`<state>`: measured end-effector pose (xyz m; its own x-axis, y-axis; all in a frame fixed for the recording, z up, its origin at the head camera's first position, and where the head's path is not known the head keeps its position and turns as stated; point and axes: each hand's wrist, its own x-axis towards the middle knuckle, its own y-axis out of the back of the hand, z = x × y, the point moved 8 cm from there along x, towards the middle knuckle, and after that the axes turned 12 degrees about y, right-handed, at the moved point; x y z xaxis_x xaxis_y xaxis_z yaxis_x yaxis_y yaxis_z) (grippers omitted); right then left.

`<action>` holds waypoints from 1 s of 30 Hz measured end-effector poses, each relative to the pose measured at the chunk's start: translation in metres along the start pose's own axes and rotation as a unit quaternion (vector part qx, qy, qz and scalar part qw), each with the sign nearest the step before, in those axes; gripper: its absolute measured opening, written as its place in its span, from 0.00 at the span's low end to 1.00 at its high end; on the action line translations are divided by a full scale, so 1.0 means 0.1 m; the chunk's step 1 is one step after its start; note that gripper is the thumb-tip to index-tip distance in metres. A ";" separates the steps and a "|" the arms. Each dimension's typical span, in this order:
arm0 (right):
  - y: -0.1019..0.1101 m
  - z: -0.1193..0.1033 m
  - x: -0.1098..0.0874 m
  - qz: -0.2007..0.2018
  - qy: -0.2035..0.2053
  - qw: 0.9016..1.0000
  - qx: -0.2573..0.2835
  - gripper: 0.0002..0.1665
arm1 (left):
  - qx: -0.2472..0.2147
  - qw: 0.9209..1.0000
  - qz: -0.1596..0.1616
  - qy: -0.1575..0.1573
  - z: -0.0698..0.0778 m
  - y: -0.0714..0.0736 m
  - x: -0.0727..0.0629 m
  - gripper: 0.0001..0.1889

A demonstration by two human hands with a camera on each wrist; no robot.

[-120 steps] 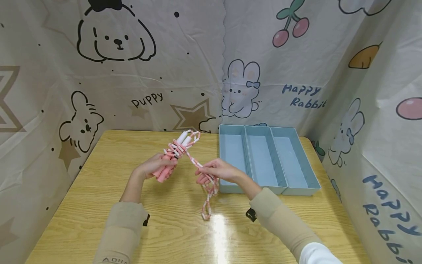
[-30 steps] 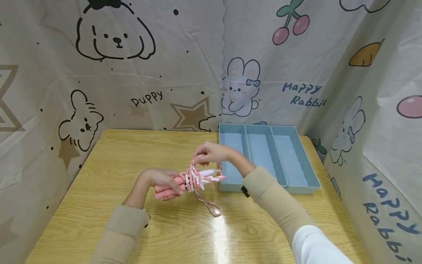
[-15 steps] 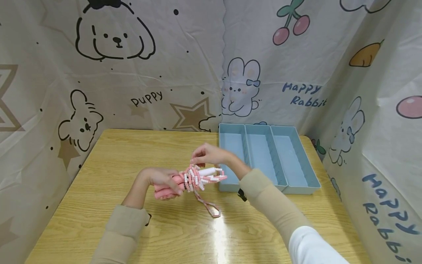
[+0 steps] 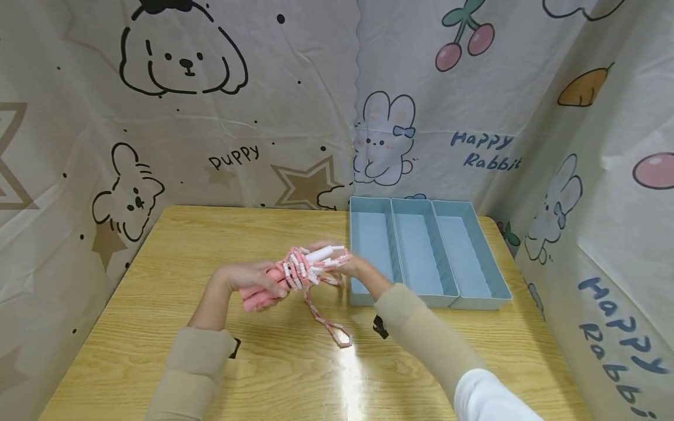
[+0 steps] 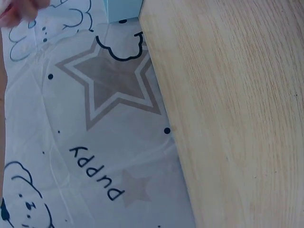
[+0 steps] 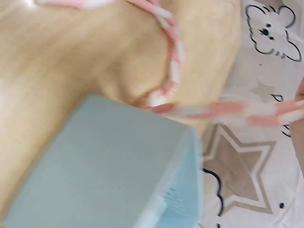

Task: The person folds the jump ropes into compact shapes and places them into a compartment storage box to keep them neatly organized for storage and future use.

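Observation:
A jump rope with pink-and-white beads (image 4: 297,269) is bundled above the table, its cord wound around its two handles. My left hand (image 4: 251,277) grips the pink handle ends, and a white handle tip (image 4: 321,254) points up and right. My right hand (image 4: 354,266) is behind the bundle's far end, blurred and partly hidden. In the right wrist view, a stretch of beaded cord (image 6: 228,112) runs to the fingers at the right edge. A loose loop of cord (image 4: 341,338) hangs below the bundle. The left wrist view shows only blurred fingers (image 5: 16,13) at its top left corner.
Three light-blue bins (image 4: 402,299) stand side by side at the back right of the wooden table (image 4: 184,368). The nearest bin corner (image 6: 104,161) is close to the right wrist. A printed cloth (image 4: 305,111) hangs behind the table and along its sides.
My right hand has swung from above the bundle down behind its far end, carrying cord. The bundle has risen slightly leftward. Over four seconds, it has moved right and tilted flatter.

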<state>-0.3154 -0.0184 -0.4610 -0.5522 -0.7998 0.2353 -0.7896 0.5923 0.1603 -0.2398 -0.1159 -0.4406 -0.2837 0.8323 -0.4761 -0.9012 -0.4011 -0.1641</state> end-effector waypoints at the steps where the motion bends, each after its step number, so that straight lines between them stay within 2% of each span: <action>1: -0.02 0.04 -0.03 0.002 0.004 1.000 0.016 0.19 | -0.003 1.000 0.005 -0.007 0.01 0.02 -0.01 0.07; 4: -0.07 0.17 -0.08 0.010 0.009 0.999 0.038 0.26 | -0.019 0.999 0.024 -0.027 0.05 0.11 -0.06 0.08; 7: -0.19 0.10 -0.11 0.019 -0.004 0.998 0.064 0.31 | -0.033 0.998 0.042 -0.045 0.06 0.20 -0.10 0.08; 12: -0.30 0.03 -0.15 0.012 -0.033 0.995 0.098 0.25 | -0.047 0.994 0.079 -0.060 0.02 0.33 -0.15 0.06; 20: -0.32 -0.02 -0.21 0.005 -0.037 0.990 0.135 0.22 | -0.064 0.991 0.108 -0.052 -0.07 0.44 -0.17 0.06; 30: -0.33 -0.11 -0.28 -0.007 -0.050 0.992 0.115 0.22 | -0.068 0.986 0.154 -0.020 -0.19 0.55 -0.17 0.08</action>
<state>-0.2703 -0.0145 -0.4620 -0.5553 -0.8203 0.1370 -0.8313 0.5524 -0.0620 -0.2784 -0.1592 -0.4577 -0.5518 0.6768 -0.4873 -0.7188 -0.6823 -0.1336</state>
